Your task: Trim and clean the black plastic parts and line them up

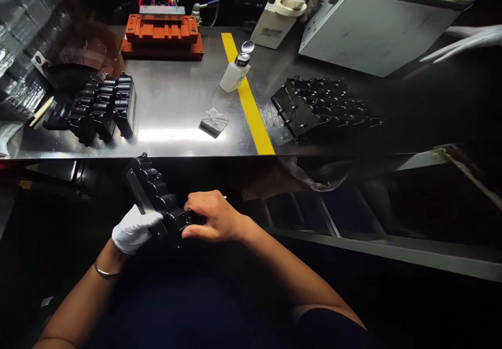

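Observation:
My left hand (133,229), in a white glove, is closed around a long black molded plastic part (159,189) with a row of rounded humps. The part is tilted, held in front of the bench's near edge. My bare right hand (209,216) has its thumb and fingers closed at the part's lower right end. A tiny pale tip shows just behind its knuckles; what it belongs to is hidden. On the bench beyond, similar black parts (102,107) stand in a group at the left. More black parts (325,103) sit at the right.
The metal bench (164,98) bears a yellow tape stripe (251,114), a white pump bottle (235,72) and a folded grey cloth (215,121). Farther back are an orange fixture (162,35) and a grey metal box (372,25). Another person's white-gloved hand (466,41) shows at right.

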{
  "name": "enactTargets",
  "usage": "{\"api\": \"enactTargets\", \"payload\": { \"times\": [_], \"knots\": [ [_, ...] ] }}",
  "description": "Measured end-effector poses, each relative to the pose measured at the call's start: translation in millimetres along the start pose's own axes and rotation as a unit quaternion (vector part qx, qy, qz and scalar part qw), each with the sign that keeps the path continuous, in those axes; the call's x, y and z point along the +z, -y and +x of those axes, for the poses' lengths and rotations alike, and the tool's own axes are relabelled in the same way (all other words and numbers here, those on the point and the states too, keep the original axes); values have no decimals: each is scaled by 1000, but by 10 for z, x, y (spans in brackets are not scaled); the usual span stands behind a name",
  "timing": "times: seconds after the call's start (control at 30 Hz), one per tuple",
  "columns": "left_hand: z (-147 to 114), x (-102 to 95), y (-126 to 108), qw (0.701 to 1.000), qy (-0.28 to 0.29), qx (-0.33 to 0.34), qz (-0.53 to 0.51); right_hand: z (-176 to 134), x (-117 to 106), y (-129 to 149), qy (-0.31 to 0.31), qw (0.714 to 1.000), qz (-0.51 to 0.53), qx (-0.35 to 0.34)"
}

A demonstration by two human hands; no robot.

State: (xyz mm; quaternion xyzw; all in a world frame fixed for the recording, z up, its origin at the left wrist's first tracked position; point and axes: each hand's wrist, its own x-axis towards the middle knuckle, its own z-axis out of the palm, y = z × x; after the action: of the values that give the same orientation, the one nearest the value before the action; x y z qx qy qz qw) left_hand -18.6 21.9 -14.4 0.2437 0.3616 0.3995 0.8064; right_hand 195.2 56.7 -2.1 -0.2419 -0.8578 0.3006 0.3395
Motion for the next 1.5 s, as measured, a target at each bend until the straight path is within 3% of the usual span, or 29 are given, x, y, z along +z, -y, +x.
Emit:
{"api": "enactTargets", "payload": {
  "times": [0.13,0.37,0.5,0.7,0.97,1.27,1.33,1.4,1.43,1.5],
  "knots": [
    [34,81,54,998,-44,11,-37,51,31,-32,-61,995,-71,-30],
    [37,190,85,984,-90,28,-151,70,38,-86,-115,977,-182,2],
    [29,274,47,965,-132,1,-225,88,30,-73,-91,976,-195,33],
    [31,391,-50,915,-173,-103,-349,126,-117,-91,-73,987,-130,54],
    [21,411,-146,915,-176,-120,-344,259,-355,-161,23,982,-182,36],
    [-11,345,-57,908,-188,-148,-344,277,-507,-197,154,986,23,65],
    [0,349,-31,908,-175,-171,-340,243,-547,-252,232,960,115,104],
    [22,334,-21,907,-165,-177,-343,202,-553,-311,311,915,216,142],
    [34,315,-27,906,-167,-166,-351,182,-531,-331,319,899,253,163],
    [56,266,-60,903,-179,-119,-373,149,-428,-335,232,905,284,216]
  ]
}}
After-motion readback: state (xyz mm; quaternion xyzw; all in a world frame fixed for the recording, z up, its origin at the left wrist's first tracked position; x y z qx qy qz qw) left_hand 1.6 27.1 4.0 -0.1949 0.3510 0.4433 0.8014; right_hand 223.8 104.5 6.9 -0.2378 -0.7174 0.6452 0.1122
